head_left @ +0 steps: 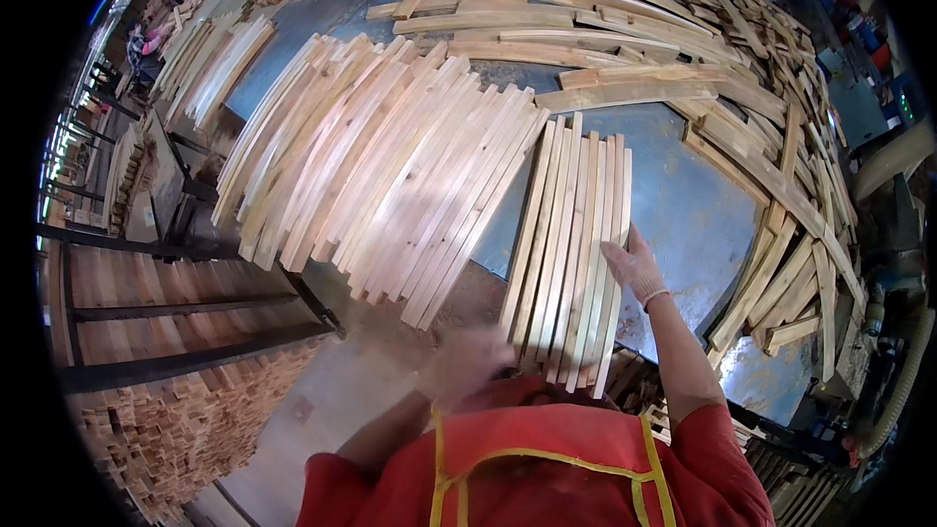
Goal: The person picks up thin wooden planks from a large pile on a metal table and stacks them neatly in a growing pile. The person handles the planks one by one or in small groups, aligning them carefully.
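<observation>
Ends of loose slats seem to overhang the counter's near edge: uneven pressure could tip them.
Left hand blurs beside those ends, grip unclear; right hand touches their right side, firmness unclear, so outer slats could splay; beyond, jumbled boards could slide.

The slat bundle lies right of the slat row.
</observation>
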`<state>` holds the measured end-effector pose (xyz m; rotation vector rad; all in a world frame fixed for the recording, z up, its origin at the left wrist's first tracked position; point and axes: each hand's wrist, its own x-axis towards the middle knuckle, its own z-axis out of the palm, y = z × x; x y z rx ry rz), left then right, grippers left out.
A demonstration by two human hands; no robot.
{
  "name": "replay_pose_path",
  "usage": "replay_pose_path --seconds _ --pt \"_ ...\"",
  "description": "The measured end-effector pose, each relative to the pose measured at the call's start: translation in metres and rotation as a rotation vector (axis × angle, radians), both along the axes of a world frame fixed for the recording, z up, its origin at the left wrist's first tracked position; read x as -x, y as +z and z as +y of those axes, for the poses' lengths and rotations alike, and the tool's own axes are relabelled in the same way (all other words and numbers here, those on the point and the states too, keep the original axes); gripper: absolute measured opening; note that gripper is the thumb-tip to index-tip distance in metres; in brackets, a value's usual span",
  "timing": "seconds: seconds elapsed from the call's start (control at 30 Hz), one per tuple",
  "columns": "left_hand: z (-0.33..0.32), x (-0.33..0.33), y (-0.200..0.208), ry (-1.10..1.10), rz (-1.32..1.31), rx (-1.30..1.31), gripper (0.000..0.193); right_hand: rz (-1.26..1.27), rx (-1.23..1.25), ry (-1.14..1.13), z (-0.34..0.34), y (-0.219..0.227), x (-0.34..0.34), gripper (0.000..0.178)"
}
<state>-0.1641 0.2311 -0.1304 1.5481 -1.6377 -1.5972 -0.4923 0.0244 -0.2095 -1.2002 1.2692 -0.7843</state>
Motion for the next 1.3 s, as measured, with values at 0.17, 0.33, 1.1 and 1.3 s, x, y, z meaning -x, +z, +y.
replay_pose_path --seconds 0.17,0.33,1.1,1.3 --pt "-0.139 0.029 -0.009 0.344 -0.483 -0.107 0.065 0.583 -0.208 0.356 -0.017 0.064 -0.014 0.084" --pt "-0.186 0.095 -0.025 0.433 -0.570 -0.034 0.092 0.040 -0.248 0.140 -0.013 0.031 0.002 0.084" --pt "-0.184 -0.237 0.013 -0.185 -1.355 0.857 0.065 0.750 0.754 0.392 -0.007 0.049 -0.241 0.068" --pt "-0.159 -0.278 0.001 -0.348 -1.349 0.635 0.036 1.054 0.722 0.397 0.016 0.074 -0.276 0.052"
